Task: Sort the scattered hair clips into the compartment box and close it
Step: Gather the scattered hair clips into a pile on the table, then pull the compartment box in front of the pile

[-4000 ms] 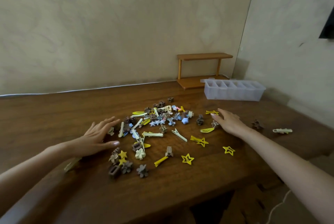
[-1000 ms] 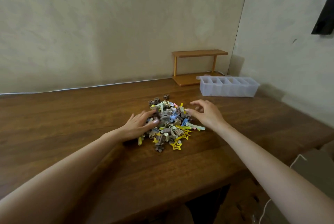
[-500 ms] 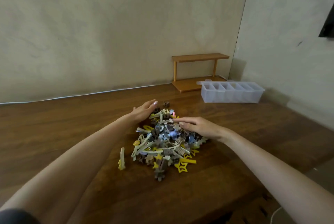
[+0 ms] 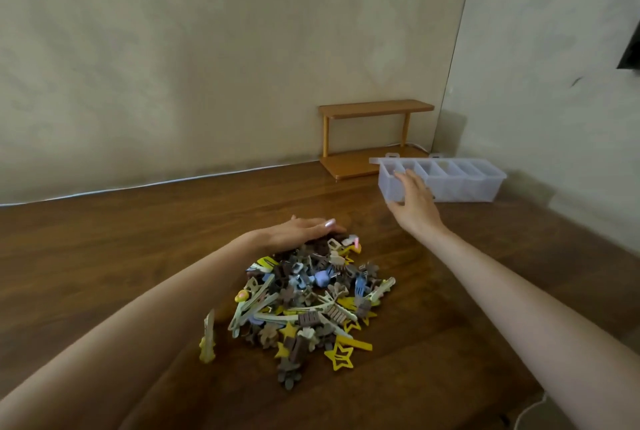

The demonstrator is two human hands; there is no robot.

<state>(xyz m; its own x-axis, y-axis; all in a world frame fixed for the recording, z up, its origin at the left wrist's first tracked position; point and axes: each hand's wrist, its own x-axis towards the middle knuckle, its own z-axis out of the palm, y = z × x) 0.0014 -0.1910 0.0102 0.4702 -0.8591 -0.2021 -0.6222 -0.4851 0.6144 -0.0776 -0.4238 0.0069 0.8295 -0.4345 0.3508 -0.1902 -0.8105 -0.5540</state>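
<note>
A heap of hair clips [image 4: 304, 305] in yellow, brown, blue and cream lies on the wooden table [image 4: 104, 249]. One pale yellow clip [image 4: 207, 339] lies apart at the heap's left. My left hand [image 4: 301, 232] rests flat at the heap's far edge, fingers straight. My right hand [image 4: 412, 204] is stretched out with spread fingers at the near left end of the translucent compartment box [image 4: 460, 180]; whether it touches the box I cannot tell. The box stands open at the back right, several compartments in a row.
A small two-tier wooden shelf [image 4: 374, 138] stands against the back wall just left of the box. The side wall runs close behind the box. The table's front edge [image 4: 450, 405] is near at the lower right.
The scattered clips were swept into one heap. In the last half second my right hand left the heap and reached out to the box; my left hand stays at the heap's far side.
</note>
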